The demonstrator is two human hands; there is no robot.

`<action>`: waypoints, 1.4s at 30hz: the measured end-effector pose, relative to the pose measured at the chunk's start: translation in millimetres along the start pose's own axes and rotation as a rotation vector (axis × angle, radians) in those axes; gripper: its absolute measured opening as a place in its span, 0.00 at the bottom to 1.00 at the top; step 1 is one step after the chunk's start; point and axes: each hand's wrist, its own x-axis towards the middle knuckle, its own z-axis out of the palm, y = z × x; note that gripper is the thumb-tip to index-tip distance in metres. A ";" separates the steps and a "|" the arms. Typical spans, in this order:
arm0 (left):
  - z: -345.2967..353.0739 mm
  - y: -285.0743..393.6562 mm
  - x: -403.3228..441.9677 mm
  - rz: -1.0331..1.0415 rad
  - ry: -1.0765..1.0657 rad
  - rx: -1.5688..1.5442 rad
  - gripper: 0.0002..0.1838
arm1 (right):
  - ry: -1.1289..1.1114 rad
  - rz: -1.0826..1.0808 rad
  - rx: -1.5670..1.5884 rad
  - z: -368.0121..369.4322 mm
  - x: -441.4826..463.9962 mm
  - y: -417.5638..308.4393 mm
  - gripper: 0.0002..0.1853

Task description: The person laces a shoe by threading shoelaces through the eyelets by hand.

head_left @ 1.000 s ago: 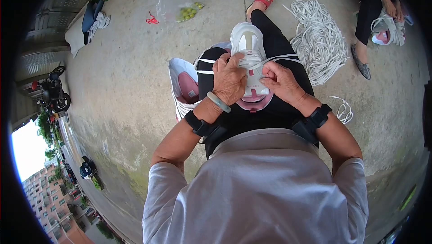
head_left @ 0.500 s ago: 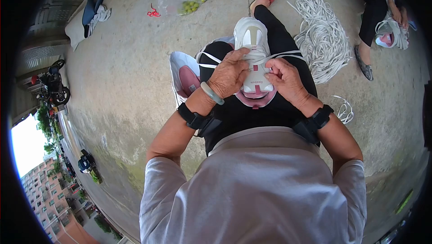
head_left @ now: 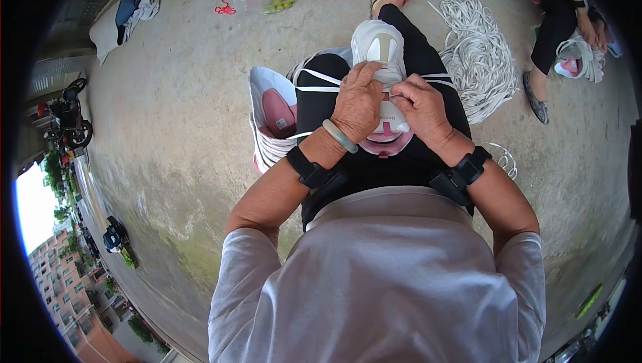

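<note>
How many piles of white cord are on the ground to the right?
2: a big heap beyond the right hand, and a small tangle beside the right wristband, perhaps partly hidden behind it.

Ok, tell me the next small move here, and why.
I'd probably have the right hand draw some loose white lace snug while the left hand steadies the white shoe: both hands are at its lacing, and lengths of lace trail out across the black trousers on either side.
</note>
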 end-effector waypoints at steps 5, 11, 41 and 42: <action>3.1 2.6 -5.7 -0.029 0.015 0.118 0.08 | -0.084 -0.046 -0.243 2.4 3.0 -3.1 0.04; -24.7 2.2 -6.3 -0.092 -0.109 0.025 0.10 | -0.127 -0.038 -0.372 -62.5 -21.5 1.2 0.05; -18.9 0.8 3.9 -0.050 0.052 -0.025 0.10 | -0.097 0.335 -0.195 -139.4 -126.4 88.7 0.05; -17.3 4.6 6.0 -0.049 0.049 -0.027 0.10 | -0.172 0.295 -0.212 -140.5 -130.2 89.8 0.05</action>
